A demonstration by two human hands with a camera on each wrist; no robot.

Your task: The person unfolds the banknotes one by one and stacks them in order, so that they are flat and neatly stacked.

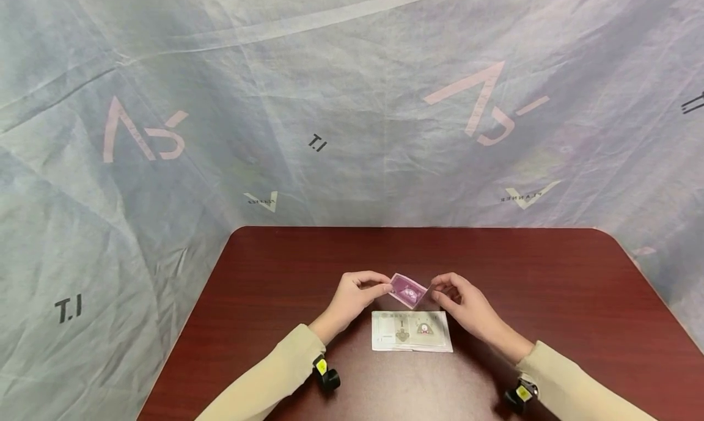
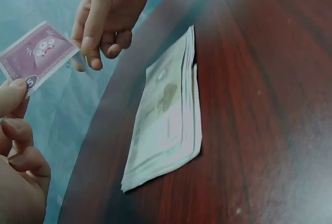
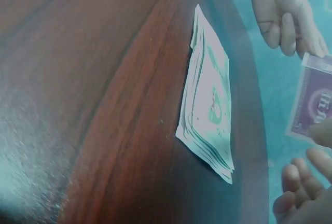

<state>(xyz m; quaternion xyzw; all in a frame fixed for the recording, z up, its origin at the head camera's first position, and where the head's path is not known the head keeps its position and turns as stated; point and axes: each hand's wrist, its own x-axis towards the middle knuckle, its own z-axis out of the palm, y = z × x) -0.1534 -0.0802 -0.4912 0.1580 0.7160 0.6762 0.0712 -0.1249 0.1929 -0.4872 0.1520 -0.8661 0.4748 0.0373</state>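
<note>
A purple play-money note [image 1: 408, 291] with a cartoon monster and a 5 is held up above the table between both hands. My left hand [image 1: 352, 297] pinches its left corner, the thumb lying on the printed face near the 5 in the left wrist view. At the opposite end, my right hand [image 1: 464, 305] pinches the note's edge between thumb and forefinger, its other fingers loosely curled. Just below the hands in the head view lies a stack of pale play-money notes [image 1: 392, 332], the top one showing a 1; its layered edges spread slightly.
The dark red wooden table [image 1: 291, 256] has rounded far corners. Grey printed cloth [image 1: 352, 91] hangs behind it and along its sides. Small black wrist cameras sit at both sleeves, the left camera [image 1: 330, 380] and the right camera [image 1: 516, 398].
</note>
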